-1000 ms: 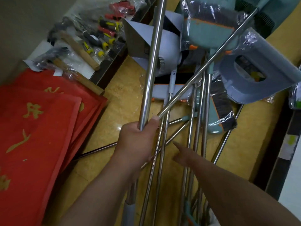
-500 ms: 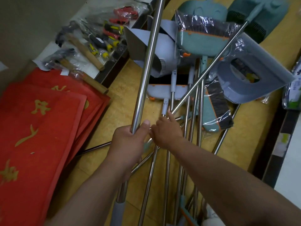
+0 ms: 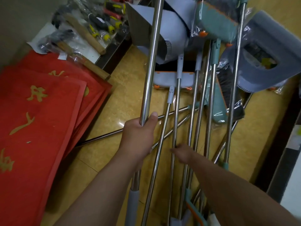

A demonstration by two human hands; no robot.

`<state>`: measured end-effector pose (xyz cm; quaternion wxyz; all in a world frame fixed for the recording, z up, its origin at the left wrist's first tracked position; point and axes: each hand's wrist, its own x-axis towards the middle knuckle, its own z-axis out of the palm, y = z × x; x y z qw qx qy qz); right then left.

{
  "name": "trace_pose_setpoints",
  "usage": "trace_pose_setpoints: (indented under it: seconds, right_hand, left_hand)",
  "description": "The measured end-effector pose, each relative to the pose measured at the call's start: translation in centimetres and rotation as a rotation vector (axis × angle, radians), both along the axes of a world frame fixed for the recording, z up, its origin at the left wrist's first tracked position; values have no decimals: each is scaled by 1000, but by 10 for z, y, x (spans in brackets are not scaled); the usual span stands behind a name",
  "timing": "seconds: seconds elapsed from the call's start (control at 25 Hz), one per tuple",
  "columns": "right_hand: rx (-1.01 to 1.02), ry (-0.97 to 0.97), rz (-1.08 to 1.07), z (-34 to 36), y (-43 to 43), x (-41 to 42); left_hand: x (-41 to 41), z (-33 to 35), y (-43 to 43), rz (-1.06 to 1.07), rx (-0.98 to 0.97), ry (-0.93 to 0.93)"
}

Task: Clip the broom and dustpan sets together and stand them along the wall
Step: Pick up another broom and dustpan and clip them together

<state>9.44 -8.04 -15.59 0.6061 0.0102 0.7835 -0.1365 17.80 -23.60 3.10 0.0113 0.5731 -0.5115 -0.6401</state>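
Note:
My left hand (image 3: 140,132) grips a steel handle (image 3: 151,59) that rises to the top of the view, its grey grip (image 3: 133,206) below my wrist. My right hand (image 3: 183,154) reaches low among several steel handles lying on the floor, its fingers over one handle (image 3: 176,111); blur hides whether they close on it. At the far end lie a pale grey dustpan (image 3: 172,28), a darker grey dustpan (image 3: 268,38), a teal broom head in plastic wrap (image 3: 218,20), a grey broom head (image 3: 164,79) and black bristles (image 3: 228,88).
A stack of red doormats (image 3: 40,121) lies on the left of the yellow floor (image 3: 123,98). Hammers and screwdrivers (image 3: 84,33) in plastic lie on a low shelf at the back left. A dark shelf edge (image 3: 280,144) bounds the right.
My right hand has dropped from the upper part of the handles to a lower spot nearer me. The handle that lay slanted across the pile now runs nearly straight at the right. My left hand keeps its hold.

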Motion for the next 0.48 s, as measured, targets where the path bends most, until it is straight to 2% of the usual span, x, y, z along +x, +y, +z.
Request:
trace_pose_setpoints:
  seconds: [0.08,0.16,0.28,0.4,0.48]
  right_hand:
    - [-4,-56,-207,-7,-6,20]
    - [20,-79,-252,-5,-8,33]
    - [-102,-48,-449,0,0,56]
    - [-210,185,-721,27,0,84]
    - [-195,359,-701,52,-3,96]
  left_hand:
    - [-3,-10,2,6,2,1]
    - [-2,-16,3,3,4,-2]
    - [5,-16,5,-8,5,-1]
    - [14,-2,5,-7,1,-17]
    - [17,16,6,-10,2,-17]
